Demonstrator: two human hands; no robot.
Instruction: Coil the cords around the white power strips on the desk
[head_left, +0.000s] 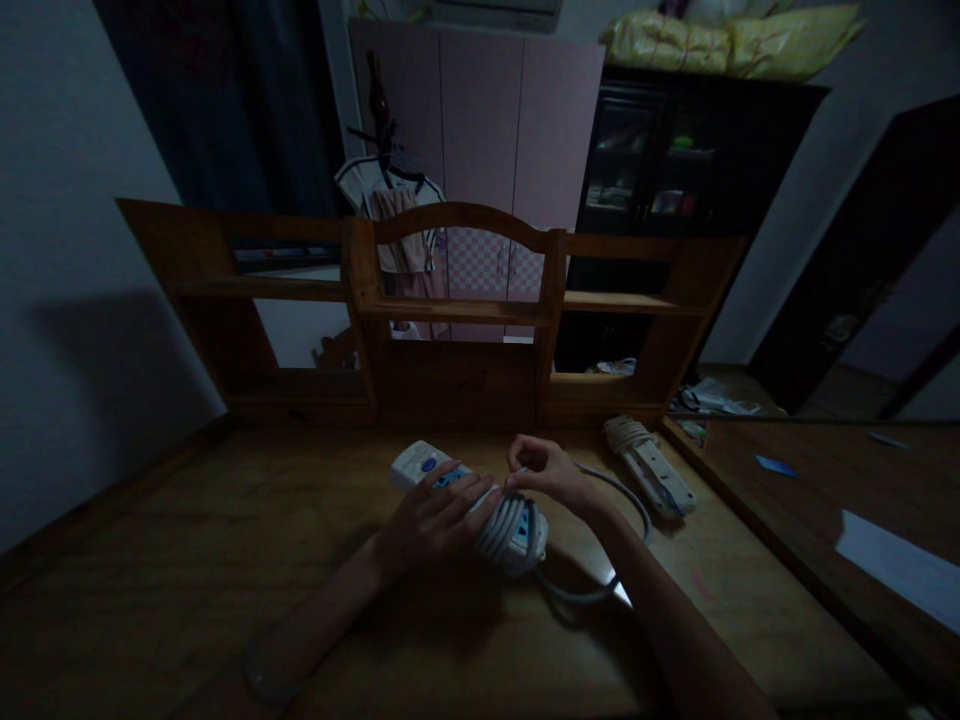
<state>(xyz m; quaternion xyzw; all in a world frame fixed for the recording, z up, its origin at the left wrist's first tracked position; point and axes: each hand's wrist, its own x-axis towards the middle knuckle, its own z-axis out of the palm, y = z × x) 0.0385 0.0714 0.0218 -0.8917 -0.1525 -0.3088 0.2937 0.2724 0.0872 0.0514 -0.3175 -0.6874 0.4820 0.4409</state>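
Observation:
A white power strip (426, 466) with blue sockets lies on the wooden desk (225, 560). Its grey cord (504, 528) is wound in several turns round the strip's right end. My left hand (431, 520) grips the strip's body from above, fingers curled over it. My right hand (541, 472) pinches the cord just above the coils, fingers pressed together. A loose loop of the cord (634, 510) curves out to the right and back under my right forearm.
A second power strip (651, 468) with its cord wound on it lies to the right on the desk. A wooden shelf unit (457, 310) stands at the desk's back. Papers (892, 565) lie on a dark surface at right. The room is dim.

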